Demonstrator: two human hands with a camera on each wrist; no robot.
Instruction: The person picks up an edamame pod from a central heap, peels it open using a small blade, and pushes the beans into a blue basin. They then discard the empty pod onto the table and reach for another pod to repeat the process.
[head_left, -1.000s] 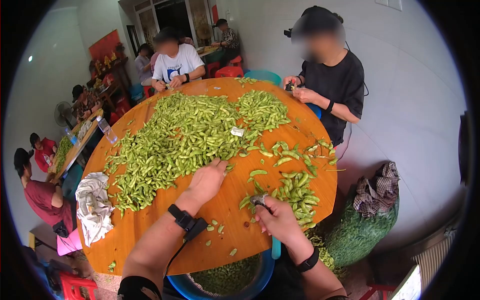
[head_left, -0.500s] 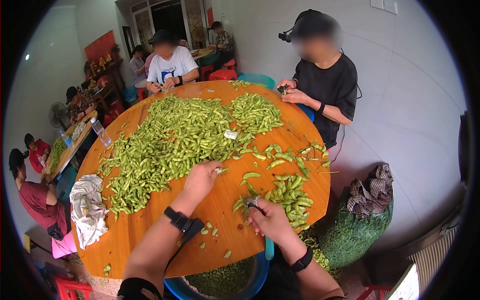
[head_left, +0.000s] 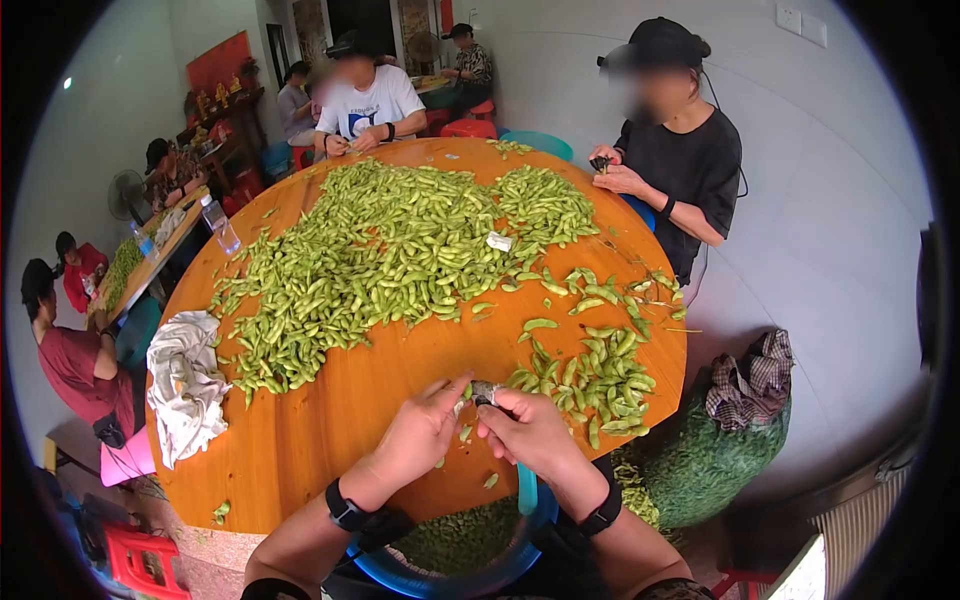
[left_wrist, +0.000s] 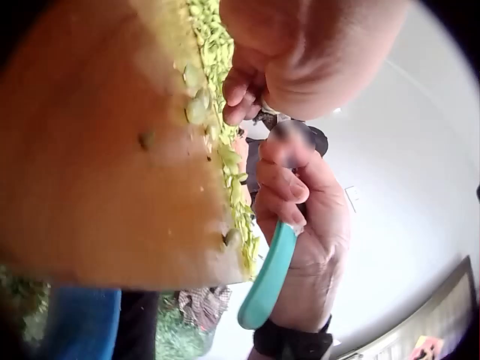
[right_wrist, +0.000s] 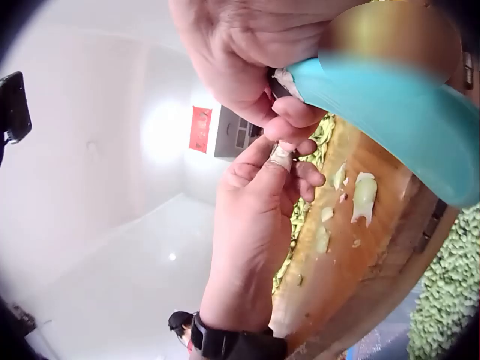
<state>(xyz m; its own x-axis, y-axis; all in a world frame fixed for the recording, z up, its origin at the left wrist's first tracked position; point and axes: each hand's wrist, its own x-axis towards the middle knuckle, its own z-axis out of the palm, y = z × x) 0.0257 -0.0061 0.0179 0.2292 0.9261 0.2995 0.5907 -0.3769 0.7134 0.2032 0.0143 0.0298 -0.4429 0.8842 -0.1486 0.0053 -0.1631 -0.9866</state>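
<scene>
Over the near part of the round wooden table (head_left: pixel 300 440), my two hands meet at the fingertips. My left hand (head_left: pixel 415 430) pinches a small green bean pod (head_left: pixel 467 393), mostly hidden by the fingers. Curled fingers of my right hand (head_left: pixel 540 435) hold a tool with a turquoise handle (left_wrist: pixel 270 277), which sticks out below the palm; its working end is hidden. Something dark grey covers the right thumb tip. A big heap of green pods (head_left: pixel 380 250) lies beyond my hands, and a smaller pile (head_left: pixel 600 380) lies beside the right one.
Below the table edge stands a blue basin (head_left: pixel 378 568) holding shelled beans (right_wrist: pixel 457 277). A white cloth (head_left: pixel 188 385) and a water bottle (head_left: pixel 219 225) are on the left side. A green net sack (head_left: pixel 715 465) stands at right. Two people sit across the table.
My left hand has left the edge of the heap with a pod and come back to my right hand. The right hand stays in much the same place with the tool.
</scene>
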